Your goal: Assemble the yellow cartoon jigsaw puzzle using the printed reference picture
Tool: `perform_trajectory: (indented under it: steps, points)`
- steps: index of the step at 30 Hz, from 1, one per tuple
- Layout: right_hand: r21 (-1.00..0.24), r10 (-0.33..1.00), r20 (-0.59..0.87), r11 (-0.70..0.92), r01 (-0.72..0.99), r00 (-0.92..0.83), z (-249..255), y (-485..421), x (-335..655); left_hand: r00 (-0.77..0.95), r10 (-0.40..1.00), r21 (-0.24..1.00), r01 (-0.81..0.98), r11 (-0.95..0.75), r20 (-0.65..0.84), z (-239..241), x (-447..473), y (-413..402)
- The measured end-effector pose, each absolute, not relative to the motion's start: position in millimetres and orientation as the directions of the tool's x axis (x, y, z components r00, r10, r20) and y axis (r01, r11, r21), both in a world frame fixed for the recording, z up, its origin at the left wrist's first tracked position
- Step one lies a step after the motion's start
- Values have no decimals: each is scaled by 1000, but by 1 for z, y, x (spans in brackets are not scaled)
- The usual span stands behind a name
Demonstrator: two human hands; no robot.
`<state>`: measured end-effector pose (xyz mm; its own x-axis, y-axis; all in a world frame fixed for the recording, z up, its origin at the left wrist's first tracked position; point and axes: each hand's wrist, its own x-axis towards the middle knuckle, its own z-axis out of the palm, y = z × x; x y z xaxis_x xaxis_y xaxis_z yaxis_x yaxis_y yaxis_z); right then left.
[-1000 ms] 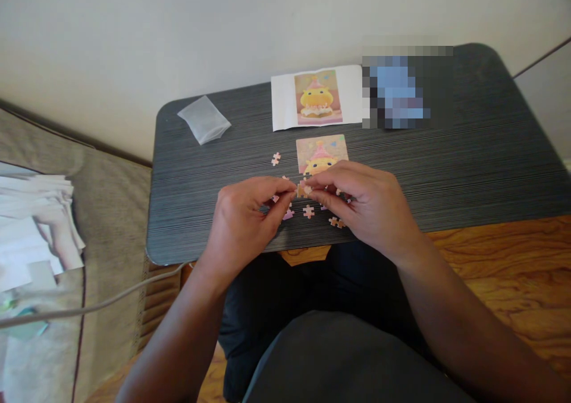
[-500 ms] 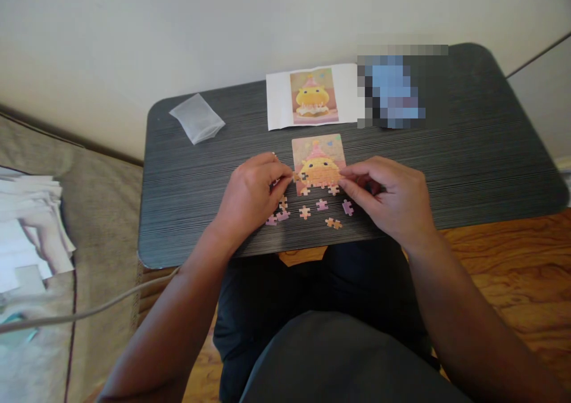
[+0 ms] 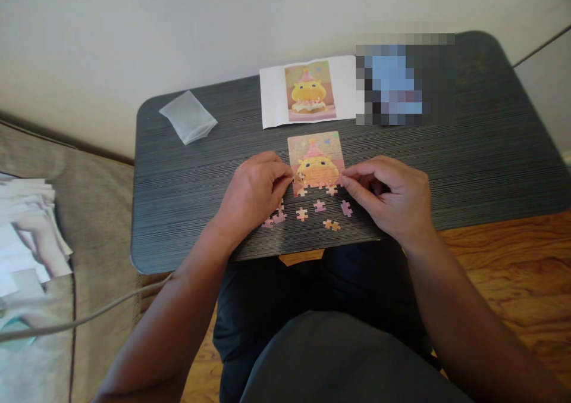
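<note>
A partly assembled jigsaw puzzle (image 3: 317,163) lies on the dark table, showing a yellow figure with a pink hat; its lower edge is jagged. At its left edge, my left hand (image 3: 256,191) pinches a small puzzle piece (image 3: 298,177) between thumb and index finger. My right hand (image 3: 390,194) is closed at the opposite edge, thumb and index finger gripping the puzzle's side. Loose pieces lie nearer to me, among them an orange pair (image 3: 331,225), a purple piece (image 3: 347,209) and a pale one (image 3: 302,214). Others are partly hidden beside my left hand.
Behind the puzzle lies a white sheet (image 3: 274,96) with the printed picture. A translucent bag (image 3: 189,117) rests at the table's (image 3: 178,212) left. A pixelated blue patch (image 3: 395,84) covers something at the back right. A cable (image 3: 89,319) runs at lower left.
The piece in my left hand sits slightly differently against the puzzle's left part. My right hand stays at the right edge. The whole view has shifted a little.
</note>
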<state>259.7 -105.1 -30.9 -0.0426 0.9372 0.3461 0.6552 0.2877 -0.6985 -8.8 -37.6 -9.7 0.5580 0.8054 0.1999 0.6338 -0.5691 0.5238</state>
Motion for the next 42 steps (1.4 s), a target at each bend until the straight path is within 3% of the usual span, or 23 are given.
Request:
perform_trajectory:
  steps: [15, 32, 42]
  points:
    - [-691, 943, 328, 279, 666, -55, -31, -105, 260, 542, 813, 526, 638, -562, 212, -4, -10, -37]
    - [-792, 931, 327, 177, 584, 162, -38, -104, 261, 171, 969, 649, 719, -248, 180, -8, -78, -107]
    - [-819, 920, 328, 164, 550, 213, -47, -100, 265, 80, 976, 729, 654, -204, 202, -21, -79, -107]
